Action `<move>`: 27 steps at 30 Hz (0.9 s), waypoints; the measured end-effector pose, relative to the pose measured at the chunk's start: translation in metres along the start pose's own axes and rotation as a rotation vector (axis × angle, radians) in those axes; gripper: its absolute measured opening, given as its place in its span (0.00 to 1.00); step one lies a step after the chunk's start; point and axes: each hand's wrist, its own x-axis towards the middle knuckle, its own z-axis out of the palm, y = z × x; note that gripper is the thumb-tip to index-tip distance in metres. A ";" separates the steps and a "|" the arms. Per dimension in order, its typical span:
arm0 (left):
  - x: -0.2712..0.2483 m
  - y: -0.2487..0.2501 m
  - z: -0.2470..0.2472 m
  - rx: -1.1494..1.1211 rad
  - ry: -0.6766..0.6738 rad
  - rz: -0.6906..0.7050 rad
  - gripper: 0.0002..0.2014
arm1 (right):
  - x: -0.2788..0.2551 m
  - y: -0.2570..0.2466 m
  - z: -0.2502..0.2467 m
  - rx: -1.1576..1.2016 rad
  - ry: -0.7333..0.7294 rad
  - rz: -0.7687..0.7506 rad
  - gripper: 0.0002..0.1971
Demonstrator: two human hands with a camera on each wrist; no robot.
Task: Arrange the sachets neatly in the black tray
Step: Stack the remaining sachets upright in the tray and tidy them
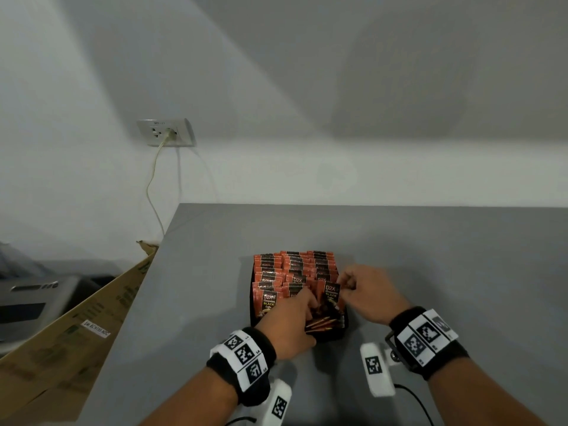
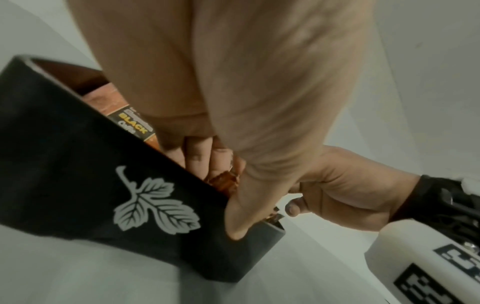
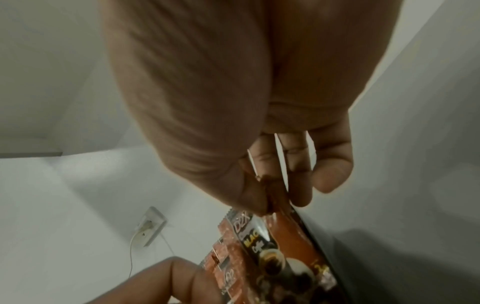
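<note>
A black tray (image 1: 333,336) with a leaf logo (image 2: 155,207) stands on the grey table, packed with rows of upright orange-and-black sachets (image 1: 292,265). My left hand (image 1: 307,315) reaches into the tray's near end. Its fingers (image 2: 200,158) are inside, its thumb lies over the front wall, and it grips a bundle of sachets (image 1: 322,325) lying flat there. My right hand (image 1: 345,287) pinches the top edge of one upright sachet (image 3: 272,255) at the tray's right side, thumb against fingers (image 3: 298,185).
A grey table (image 1: 445,265) extends to the right and behind the tray. A cardboard box (image 1: 76,330) leans at the table's left edge, with a grey machine (image 1: 30,299) beyond it. A wall socket (image 1: 166,133) with a cord is on the white wall.
</note>
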 end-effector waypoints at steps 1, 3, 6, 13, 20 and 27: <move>0.000 -0.001 0.001 -0.009 0.021 0.010 0.28 | 0.000 0.000 0.002 -0.004 -0.004 0.001 0.10; -0.001 -0.004 0.004 -0.019 0.057 0.035 0.24 | 0.001 0.001 0.005 -0.018 0.001 -0.004 0.09; -0.003 -0.006 0.007 -0.016 0.085 0.075 0.20 | 0.002 0.001 0.010 -0.056 0.001 -0.040 0.10; -0.004 -0.008 0.006 -0.048 0.112 0.110 0.17 | -0.002 0.007 0.025 -0.074 0.079 -0.077 0.14; -0.008 -0.015 -0.002 -0.106 0.131 0.084 0.18 | -0.029 -0.018 0.009 -0.044 -0.252 -0.273 0.10; -0.018 -0.026 -0.011 -0.206 0.179 0.051 0.16 | -0.019 -0.025 0.025 -0.204 -0.252 -0.328 0.05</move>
